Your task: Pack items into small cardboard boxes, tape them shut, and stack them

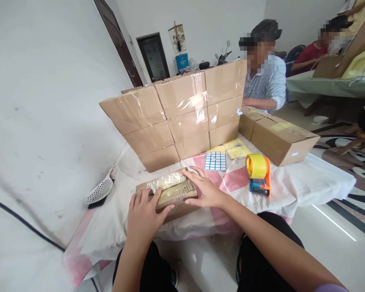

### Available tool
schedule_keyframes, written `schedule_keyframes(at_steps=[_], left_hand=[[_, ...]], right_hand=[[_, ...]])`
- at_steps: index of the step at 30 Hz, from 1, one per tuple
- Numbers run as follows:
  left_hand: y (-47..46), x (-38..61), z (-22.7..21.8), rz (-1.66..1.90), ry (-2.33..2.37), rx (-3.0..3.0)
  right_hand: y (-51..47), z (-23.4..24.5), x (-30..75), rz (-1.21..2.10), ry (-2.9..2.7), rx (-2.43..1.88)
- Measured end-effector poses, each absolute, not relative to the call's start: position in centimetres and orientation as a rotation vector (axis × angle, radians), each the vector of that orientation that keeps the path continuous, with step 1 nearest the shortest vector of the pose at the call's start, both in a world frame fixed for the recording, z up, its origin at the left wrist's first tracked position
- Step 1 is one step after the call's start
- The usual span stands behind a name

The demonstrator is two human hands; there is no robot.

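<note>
A small cardboard box [181,211] lies on the cloth-covered table in front of me. On its top are two long, shiny plastic-wrapped bundles, a rear bundle [169,181] and a front bundle [177,194] with dark print. My left hand [146,211] rests over their left end, fingers spread and touching the wrapping. From the right side, my right hand [206,190] touches the other end, its fingers and thumb apart. How far the bundles sit down inside the box is hard to tell.
Stacked taped cartons [187,121] rise behind. To the right are a yellow tape dispenser [258,172], a blue-edged label sheet [215,161], yellow sheets [237,148] and a long carton [280,136]. A white slotted scoop [100,191] lies left. A person [264,77] sits across.
</note>
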State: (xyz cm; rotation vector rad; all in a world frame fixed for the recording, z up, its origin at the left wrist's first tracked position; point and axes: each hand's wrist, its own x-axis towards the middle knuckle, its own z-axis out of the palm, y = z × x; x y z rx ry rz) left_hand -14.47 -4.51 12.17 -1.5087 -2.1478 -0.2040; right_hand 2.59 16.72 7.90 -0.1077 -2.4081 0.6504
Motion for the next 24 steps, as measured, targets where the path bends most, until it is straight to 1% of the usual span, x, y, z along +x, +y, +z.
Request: schedule_keyframes(at_steps=[2,5,7,9,11,14,16,18,20,21,24], left_hand=[[-3.9,-14.6,11.9,-0.180,-2.134,-1.501],[-3.3,-15.5,11.5,-0.174,-2.110,-1.493],[-2.7,-16.2,11.4,-0.159,-2.095,-1.502],[-1.9,-16.8,11.4,-0.121,-2.098,-1.513],[-1.1,-17.3,11.5,-0.073,-2.120,-1.516],[-0.4,-17.7,11.5,-0.055,-2.159,-1.534],[-0.3,-17.9,11.4,-0.088,-2.186,-1.541],[-0.3,-17.8,11.5,-0.125,-2.219,-1.530],[-0.3,-17.7,11.9,-0.153,-2.246,-1.532],[-0.2,-17.6,12.2,-0.165,-2.261,-1.543],[0.6,-17.6,13.5,-0.203,-2.340,-1.574]], right_hand=[[17.3,7.8,3.8,0.563,-2.342,-0.170],[19.2,8.2,7.4,0.297,-2.135,-0.330],[20.7,8.5,10.9,0.110,-1.949,-0.487],[22.3,8.4,14.3,0.053,-1.707,-0.703],[23.8,7.6,17.1,0.250,-1.521,-0.877],[25.4,5.7,19.1,0.724,-1.398,-0.857],[26.0,4.8,19.3,0.896,-1.316,-0.856],[26.3,4.4,19.0,1.007,-1.301,-0.958],[26.3,4.7,18.4,1.075,-1.431,-1.053],[26.3,4.9,18.1,1.057,-1.540,-1.082],[26.3,5.7,17.1,0.806,-1.846,-1.154]])
